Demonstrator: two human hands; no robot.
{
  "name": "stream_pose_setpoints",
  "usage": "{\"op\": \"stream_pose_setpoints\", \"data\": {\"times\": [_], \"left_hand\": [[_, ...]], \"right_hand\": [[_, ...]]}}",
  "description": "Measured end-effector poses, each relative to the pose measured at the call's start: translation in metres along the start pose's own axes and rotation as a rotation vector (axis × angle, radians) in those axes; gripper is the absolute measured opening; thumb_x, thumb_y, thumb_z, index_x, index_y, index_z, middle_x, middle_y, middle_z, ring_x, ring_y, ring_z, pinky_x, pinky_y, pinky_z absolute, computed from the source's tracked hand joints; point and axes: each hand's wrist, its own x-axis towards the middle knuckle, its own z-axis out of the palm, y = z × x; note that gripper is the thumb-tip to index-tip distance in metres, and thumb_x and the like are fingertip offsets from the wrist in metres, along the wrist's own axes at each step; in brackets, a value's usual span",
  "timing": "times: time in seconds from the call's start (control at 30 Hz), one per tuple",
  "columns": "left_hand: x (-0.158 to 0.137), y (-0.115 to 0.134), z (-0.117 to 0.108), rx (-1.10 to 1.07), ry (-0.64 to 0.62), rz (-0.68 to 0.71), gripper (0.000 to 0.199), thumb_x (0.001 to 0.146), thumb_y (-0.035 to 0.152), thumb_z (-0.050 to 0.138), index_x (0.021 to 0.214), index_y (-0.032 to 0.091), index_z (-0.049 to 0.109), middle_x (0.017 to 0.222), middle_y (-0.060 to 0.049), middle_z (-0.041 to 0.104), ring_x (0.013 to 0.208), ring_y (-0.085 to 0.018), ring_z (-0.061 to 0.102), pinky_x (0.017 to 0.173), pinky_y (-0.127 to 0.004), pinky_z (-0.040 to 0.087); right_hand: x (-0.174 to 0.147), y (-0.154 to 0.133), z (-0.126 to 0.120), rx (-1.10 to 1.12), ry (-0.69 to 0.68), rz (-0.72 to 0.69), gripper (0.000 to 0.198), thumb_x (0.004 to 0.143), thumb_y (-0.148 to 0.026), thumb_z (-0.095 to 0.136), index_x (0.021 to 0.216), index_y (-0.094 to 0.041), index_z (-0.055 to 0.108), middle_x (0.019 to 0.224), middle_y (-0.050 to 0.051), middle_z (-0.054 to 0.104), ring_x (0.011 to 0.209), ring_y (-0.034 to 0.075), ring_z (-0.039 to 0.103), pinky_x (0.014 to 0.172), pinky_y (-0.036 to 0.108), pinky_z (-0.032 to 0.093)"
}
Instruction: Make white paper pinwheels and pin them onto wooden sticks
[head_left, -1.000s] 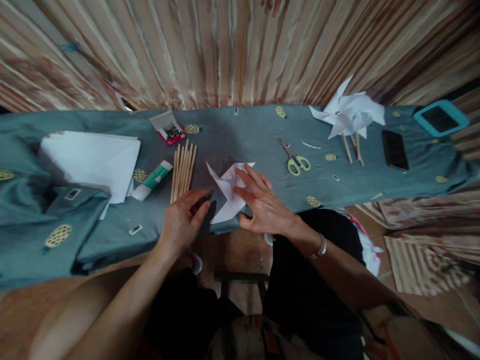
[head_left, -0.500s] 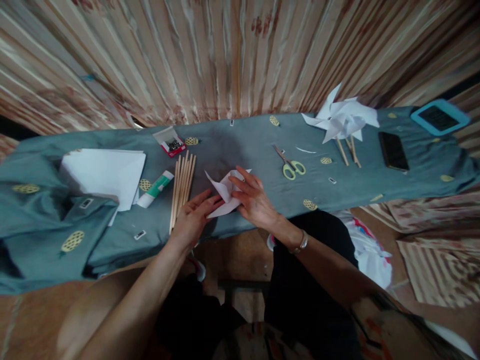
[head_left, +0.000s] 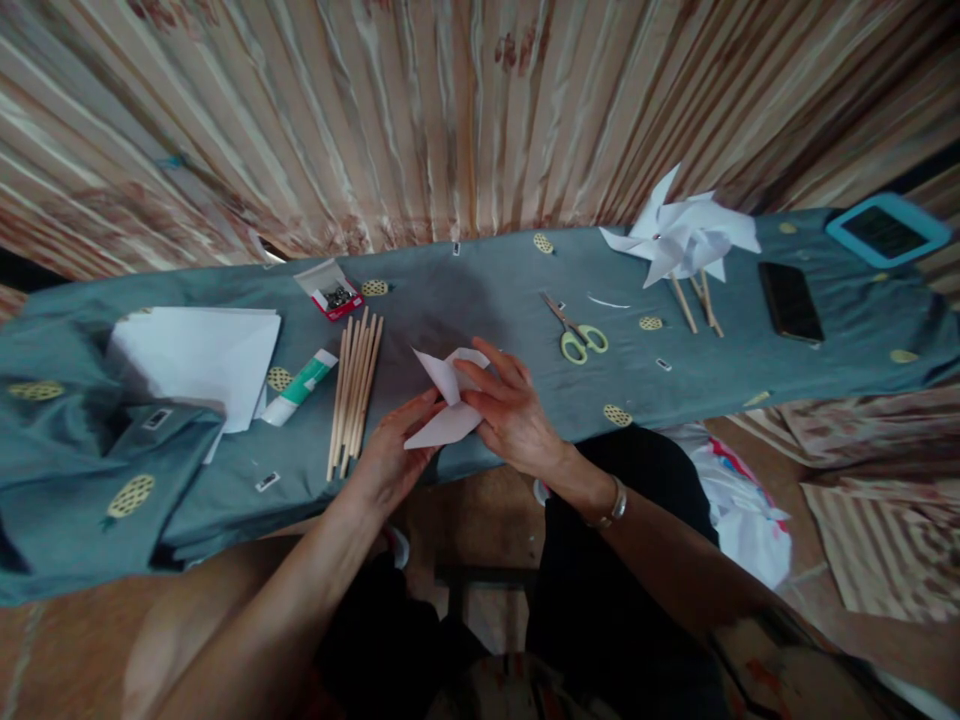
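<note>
A white paper pinwheel (head_left: 444, 425) with curled, cut points is between my two hands, over the table's near edge. My left hand (head_left: 394, 450) grips it from the left and below, its fingertips partly hidden behind the paper. My right hand (head_left: 514, 410) closes on its right side, fingers bent over the middle of the sheet. Just left of my left hand lies a row of wooden sticks (head_left: 354, 390). Scissors with pale green handles (head_left: 576, 330) rest to the right, beyond my right hand.
A glue tube (head_left: 300, 388), a stack of white paper (head_left: 206, 355) and an opened box of metal pins (head_left: 334, 295) lie left. Finished paper pinwheels on sticks (head_left: 694, 235), a black phone (head_left: 790, 300) and a blue-framed tablet (head_left: 889, 232) lie right. A pleated curtain (head_left: 450, 120) hangs behind.
My hands have brought the paper pinwheel slightly nearer to me and tilted it, so its lower flap shows more. My left fingers have slipped further behind the paper.
</note>
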Motion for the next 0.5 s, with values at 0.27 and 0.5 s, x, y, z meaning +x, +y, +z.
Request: {"op": "stream_pose_setpoints", "data": {"times": [0.27, 0.5], "left_hand": [[-0.008, 0.011, 0.003, 0.193, -0.089, 0.112, 0.035, 0.068, 0.038, 0.079, 0.095, 0.018, 0.073, 0.092, -0.007, 0.077, 0.079, -0.021, 0.071, 0.066, -0.027, 0.054], [-0.012, 0.014, 0.014, 0.207, -0.083, 0.127, 0.048, 0.061, 0.029, 0.083, 0.105, 0.018, 0.067, 0.097, -0.006, 0.077, 0.085, -0.023, 0.073, 0.076, -0.031, 0.057]], "right_hand": [[-0.004, -0.02, -0.012, -0.004, 0.024, -0.032, 0.042, 0.082, -0.024, 0.053, 0.122, -0.014, 0.06, 0.152, 0.013, 0.047, 0.151, 0.029, 0.022, 0.117, 0.05, 0.03], [-0.008, -0.028, -0.012, -0.06, 0.035, -0.04, 0.052, 0.085, -0.028, 0.05, 0.134, -0.01, 0.051, 0.154, 0.014, 0.044, 0.152, 0.029, 0.019, 0.118, 0.048, 0.028]]}}
